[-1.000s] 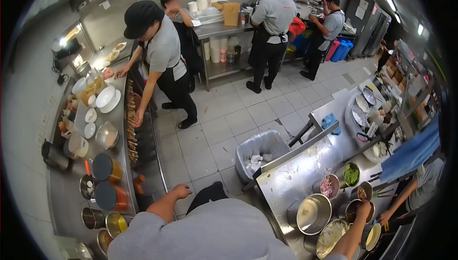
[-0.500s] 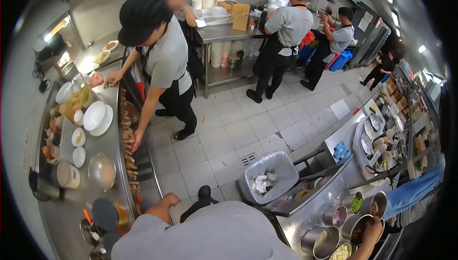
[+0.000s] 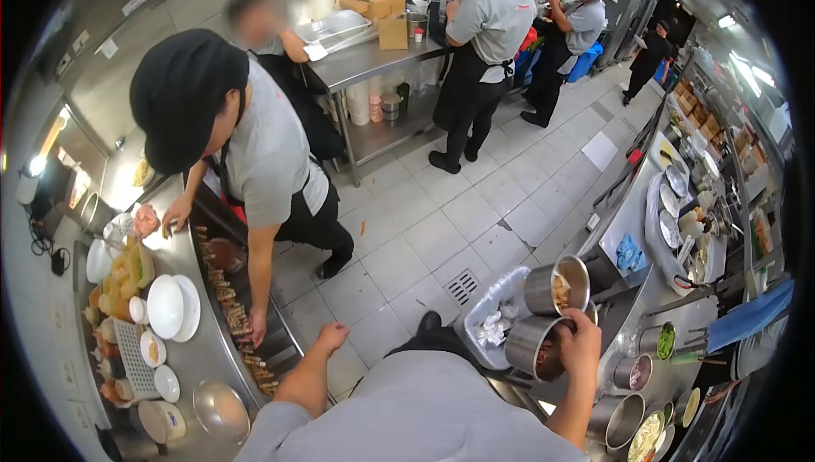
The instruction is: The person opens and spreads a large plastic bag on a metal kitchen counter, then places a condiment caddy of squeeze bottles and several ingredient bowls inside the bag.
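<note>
My right hand (image 3: 582, 341) is closed on two steel pots held side by side. The upper pot (image 3: 543, 292) contains light-brown food pieces; the lower pot (image 3: 526, 350) has dark contents. Both are tilted and held up between the counter and the lined waste bin (image 3: 501, 292), partly covering the bin in view. My left hand (image 3: 333, 336) hangs over the floor with its fingers curled, nothing visible in it. It is nearest the open drawer of skewers (image 3: 242, 343), where a co-worker in a black cap (image 3: 191, 93) has one hand among the skewers.
On the left counter (image 3: 191, 360) stand white bowls (image 3: 170, 305), a steel bowl (image 3: 221, 409) and tubs. More steel pots (image 3: 615, 420) and a pot of green vegetables (image 3: 658, 341) sit on the right counter. Several co-workers stand along the tiled aisle (image 3: 399, 250).
My right hand has lifted the pots off the right-hand counter and brought them left, towards the bin. My left hand has moved forward. The view has shifted, and the capped co-worker appears closer.
</note>
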`<state>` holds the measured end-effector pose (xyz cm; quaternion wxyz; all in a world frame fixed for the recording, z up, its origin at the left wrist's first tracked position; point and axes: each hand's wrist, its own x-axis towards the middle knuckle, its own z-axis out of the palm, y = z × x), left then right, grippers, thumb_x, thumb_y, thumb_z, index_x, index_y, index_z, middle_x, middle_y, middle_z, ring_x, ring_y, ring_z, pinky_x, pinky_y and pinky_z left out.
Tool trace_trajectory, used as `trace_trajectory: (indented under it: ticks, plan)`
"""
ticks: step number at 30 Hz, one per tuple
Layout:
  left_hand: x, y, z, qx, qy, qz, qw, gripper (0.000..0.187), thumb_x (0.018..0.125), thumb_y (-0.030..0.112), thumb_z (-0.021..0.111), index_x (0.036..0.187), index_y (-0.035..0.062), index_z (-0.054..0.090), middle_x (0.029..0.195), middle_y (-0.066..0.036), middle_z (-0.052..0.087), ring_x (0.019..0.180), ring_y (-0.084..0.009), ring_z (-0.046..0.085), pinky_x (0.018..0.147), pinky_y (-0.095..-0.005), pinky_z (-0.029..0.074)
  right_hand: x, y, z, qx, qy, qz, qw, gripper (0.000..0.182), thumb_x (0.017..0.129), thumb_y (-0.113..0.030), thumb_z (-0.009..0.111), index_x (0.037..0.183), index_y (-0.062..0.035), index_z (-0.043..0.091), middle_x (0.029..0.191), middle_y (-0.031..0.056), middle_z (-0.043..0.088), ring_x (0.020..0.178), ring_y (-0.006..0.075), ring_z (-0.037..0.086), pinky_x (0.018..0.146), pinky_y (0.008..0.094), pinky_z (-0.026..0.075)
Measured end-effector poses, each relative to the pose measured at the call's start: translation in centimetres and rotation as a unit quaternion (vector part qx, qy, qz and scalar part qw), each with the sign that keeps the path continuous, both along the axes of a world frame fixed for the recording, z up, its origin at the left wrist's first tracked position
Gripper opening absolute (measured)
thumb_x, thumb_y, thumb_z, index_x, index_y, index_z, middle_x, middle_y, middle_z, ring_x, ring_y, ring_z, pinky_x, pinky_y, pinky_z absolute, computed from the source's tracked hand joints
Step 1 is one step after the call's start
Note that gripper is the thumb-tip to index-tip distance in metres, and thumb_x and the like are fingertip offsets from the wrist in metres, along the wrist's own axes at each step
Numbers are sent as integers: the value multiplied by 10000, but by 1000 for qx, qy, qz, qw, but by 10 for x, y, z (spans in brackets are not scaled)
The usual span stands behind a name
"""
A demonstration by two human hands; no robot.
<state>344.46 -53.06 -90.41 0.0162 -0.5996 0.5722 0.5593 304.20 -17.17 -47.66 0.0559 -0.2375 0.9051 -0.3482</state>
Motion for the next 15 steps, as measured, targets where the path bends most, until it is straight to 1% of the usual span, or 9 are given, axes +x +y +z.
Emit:
trace_trajectory:
  ticks: [3, 5, 6, 7, 8, 9, 11, 13, 15]
  plan:
    - [-1, 14, -8, 91, 13, 17, 996, 285, 908, 268, 730, 1123, 81, 745, 825, -62, 682, 677, -185, 608, 589, -374, 515, -28, -42, -6, 14, -15, -1, 1000, 218, 847, -22, 745, 1064, -23, 724, 882, 175, 741, 829, 282, 722, 797, 374, 538]
    - [12, 19, -17, 141, -6, 8, 990, 240, 904, 293, 737, 1036, 93, 737, 784, -43, 645, 632, -170, 575, 540, -355, 484, -58, -64, -25, 23, 29, 20, 999, 203, 848, -27, 745, 1050, -20, 718, 885, 185, 738, 837, 307, 723, 797, 384, 536]
    - [17, 19, -12, 136, -44, -6, 990, 274, 909, 326, 731, 1045, 88, 737, 805, -59, 666, 633, -190, 592, 552, -373, 500, -69, -77, -22, 31, 20, 12, 999, 196, 853, -31, 739, 1049, -38, 721, 950, 228, 733, 918, 427, 700, 837, 476, 530]
    - [31, 20, -31, 132, -82, -19, 988, 309, 914, 358, 725, 1054, 83, 737, 826, -74, 688, 634, -210, 609, 565, -392, 517, -84, -86, -28, 28, 16, 9, 999, 196, 853, -31, 739, 1049, -38, 721, 950, 228, 733, 918, 427, 700, 837, 476, 530]
    - [51, 2, -47, 56, -107, -277, 953, 337, 921, 374, 702, 1088, 84, 742, 910, -96, 721, 723, -255, 661, 641, -420, 545, -101, -93, -37, 31, 7, 8, 999, 198, 852, -30, 739, 1049, -38, 721, 951, 229, 731, 924, 429, 698, 836, 480, 529]
    - [72, -15, -75, -74, -113, -487, 863, 367, 927, 389, 678, 1122, 85, 747, 993, -119, 754, 812, -301, 713, 718, -448, 573, -121, -103, -45, 33, -3, 8, 999, 200, 851, -30, 739, 1049, -39, 721, 951, 231, 730, 931, 431, 696, 836, 484, 527]
    - [65, -29, -50, -89, -240, -511, 821, 401, 939, 369, 629, 1215, 95, 728, 1186, -140, 745, 1077, -354, 711, 899, -465, 564, -160, -122, -62, 35, -13, 2, 999, 198, 848, -35, 743, 1044, -37, 719, 959, 233, 728, 942, 437, 690, 840, 491, 526]
    - [60, -39, -48, -98, -294, -504, 806, 435, 948, 332, 605, 1320, 117, 673, 1295, -175, 698, 1236, -357, 651, 987, -470, 536, -206, -147, -71, 36, -19, -8, 999, 197, 845, -41, 746, 1040, -34, 716, 967, 236, 725, 953, 443, 684, 844, 498, 526]
    - [18, -68, -43, -104, -300, -514, 797, 438, 952, 328, 608, 1333, 119, 661, 1279, -173, 703, 1203, -355, 661, 963, -468, 542, -248, -165, -79, 49, 14, -1, 999, 242, 840, -47, 763, 1078, -34, 724, 940, 237, 731, 923, 426, 703, 831, 460, 540]
